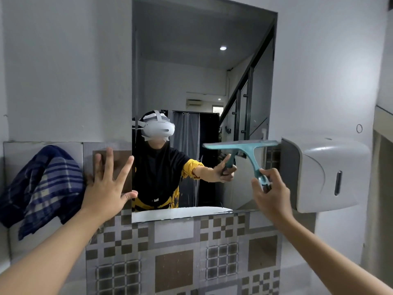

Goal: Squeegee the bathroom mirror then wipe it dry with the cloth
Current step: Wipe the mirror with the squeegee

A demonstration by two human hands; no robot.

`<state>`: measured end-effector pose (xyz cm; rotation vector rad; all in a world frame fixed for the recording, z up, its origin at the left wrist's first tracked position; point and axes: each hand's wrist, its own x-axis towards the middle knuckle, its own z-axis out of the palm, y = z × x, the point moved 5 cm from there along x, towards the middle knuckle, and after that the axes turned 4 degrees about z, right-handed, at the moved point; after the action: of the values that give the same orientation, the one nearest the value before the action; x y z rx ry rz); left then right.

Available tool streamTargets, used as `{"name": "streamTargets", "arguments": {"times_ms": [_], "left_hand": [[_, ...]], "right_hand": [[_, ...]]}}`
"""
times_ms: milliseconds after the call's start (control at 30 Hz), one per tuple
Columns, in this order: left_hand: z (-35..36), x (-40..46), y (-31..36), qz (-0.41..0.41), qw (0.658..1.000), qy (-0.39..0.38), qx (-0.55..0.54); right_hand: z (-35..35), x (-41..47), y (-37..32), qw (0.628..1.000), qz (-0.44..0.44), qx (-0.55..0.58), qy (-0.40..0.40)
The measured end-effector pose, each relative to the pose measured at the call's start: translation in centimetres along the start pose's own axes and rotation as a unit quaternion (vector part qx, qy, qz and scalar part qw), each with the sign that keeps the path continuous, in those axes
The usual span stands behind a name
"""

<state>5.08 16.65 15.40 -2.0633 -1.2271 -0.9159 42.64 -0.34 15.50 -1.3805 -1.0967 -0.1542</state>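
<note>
Right hand (269,193), fingers gripping teal plastic squeegee (242,145) at wall mirror (191,60); left hand (106,184) fingers spread; squeegeeing apparently underway, blue striped cloth (44,188) unused.

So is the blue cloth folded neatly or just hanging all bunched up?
Bunched up: the cloth hangs crumpled on the wall, left of the mirror.

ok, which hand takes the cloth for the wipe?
Left. The left hand is open and empty, right beside the striped cloth. The right hand grips the squeegee at the far side of the mirror.
</note>
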Motion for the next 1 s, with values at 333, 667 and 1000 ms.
{"name": "streamTargets", "arguments": {"times_ms": [333,667,1000], "left_hand": [[0.3,-3.1,1.3,0.034,0.999,-0.008,-0.010],[1.4,-5.3,1.7,0.056,0.998,0.000,-0.018],[2.0,-5.9,1.3,0.048,0.998,0.017,-0.047]], "right_hand": [[8.0,-4.4,-6.4,0.960,0.194,0.203,0.014],[15.8,-9.7,-11.7,0.948,0.165,0.265,-0.059],[18.4,-12.9,-12.0,0.988,-0.015,0.126,-0.092]]}}
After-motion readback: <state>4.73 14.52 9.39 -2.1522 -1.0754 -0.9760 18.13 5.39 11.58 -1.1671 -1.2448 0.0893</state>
